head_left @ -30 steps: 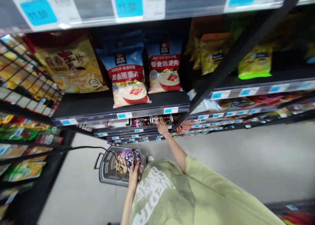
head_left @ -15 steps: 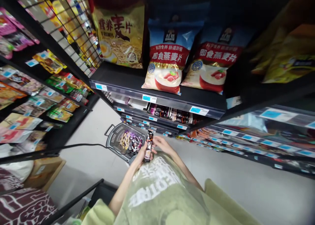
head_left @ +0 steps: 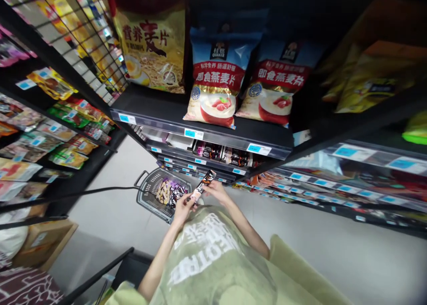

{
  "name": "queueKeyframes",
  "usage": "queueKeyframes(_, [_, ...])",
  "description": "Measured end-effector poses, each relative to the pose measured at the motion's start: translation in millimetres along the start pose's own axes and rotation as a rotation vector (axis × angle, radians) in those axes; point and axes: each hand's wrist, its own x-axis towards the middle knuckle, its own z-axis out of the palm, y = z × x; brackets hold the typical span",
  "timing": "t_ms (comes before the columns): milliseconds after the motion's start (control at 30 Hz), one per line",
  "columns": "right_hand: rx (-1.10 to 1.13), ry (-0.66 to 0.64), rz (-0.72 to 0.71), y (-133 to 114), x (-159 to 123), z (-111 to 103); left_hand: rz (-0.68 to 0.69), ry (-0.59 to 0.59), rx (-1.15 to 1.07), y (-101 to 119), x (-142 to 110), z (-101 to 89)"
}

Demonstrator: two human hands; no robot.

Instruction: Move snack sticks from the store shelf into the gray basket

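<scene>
Your left hand [head_left: 183, 208] is closed round the near end of a wrapped bar [head_left: 204, 183], thumb and fingers pinching its pale part. Your right hand [head_left: 216, 192] is half curled, with its fingertips against the side of the bar, closer to the far end; at this size you cannot tell whether those fingers grip it or only steady it. The bar sits between your two hands in front of your green shirt [head_left: 213, 251], tilted so that its dark and orange end points away from you and to the right.

Just beyond your left hand, and to the left of the bar, is a grey basket [head_left: 147, 197] with its loop handle on the far left side. Inside it lies a loose heap of packets [head_left: 171, 193], some tan, some purple and dark.

Ahead of your hands, on a lower shelf, you have two open boxes side by side, the left box [head_left: 208, 150] with purple and dark wrappers and the right box [head_left: 236, 156] with dark and orange ones. Above them, two blue and red oatmeal bags [head_left: 213, 82] stand next to a gold cereal bag [head_left: 153, 51].
</scene>
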Motion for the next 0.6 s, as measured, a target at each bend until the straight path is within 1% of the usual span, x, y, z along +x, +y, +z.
queueKeyframes(33, [0.011, 0.013, -0.01, 2, 0, -2, -0.001, -0.024, 0.017, -2, 0, -0.4])
queueKeyframes(67, [0.03, 0.057, -0.039, 4, 0, -7, -0.01, -0.049, 0.023, -3, 1, -0.4])
queueKeyframes(100, [0.058, 0.135, -0.085, 5, 2, -13, -0.024, -0.07, 0.02, -5, 1, 0.0])
queueKeyframes(167, [0.134, 0.379, -0.209, 5, 10, -33, -0.056, -0.099, 0.008, -8, 2, 1.4])
queueKeyframes(267, [0.238, 0.809, -0.418, -5, 26, -77, -0.068, -0.15, 0.049, -11, 3, 2.3])
queueKeyframes(300, [0.257, 0.928, -0.485, -10, 32, -93, -0.06, -0.169, 0.075, -12, 3, 2.0])
queueKeyframes(367, [0.27, 1.094, -0.605, -24, 45, -121, -0.039, -0.201, 0.122, -14, 4, 0.7])
queueKeyframes(400, [0.265, 1.145, -0.649, -31, 52, -132, -0.028, -0.212, 0.142, -15, 4, -0.1])
queueKeyframes(433, [0.244, 1.174, -0.662, -37, 60, -140, -0.017, -0.221, 0.16, -16, 5, -0.8])
queueKeyframes(467, [0.209, 1.185, -0.646, -43, 68, -146, -0.006, -0.227, 0.178, -18, 6, -1.4])
queueKeyframes(533, [0.119, 1.161, -0.556, -51, 86, -149, 0.016, -0.242, 0.217, -20, 7, -2.1])
queueKeyframes(600, [0.039, 1.082, -0.448, -52, 103, -146, 0.035, -0.258, 0.265, -21, 7, -3.0])
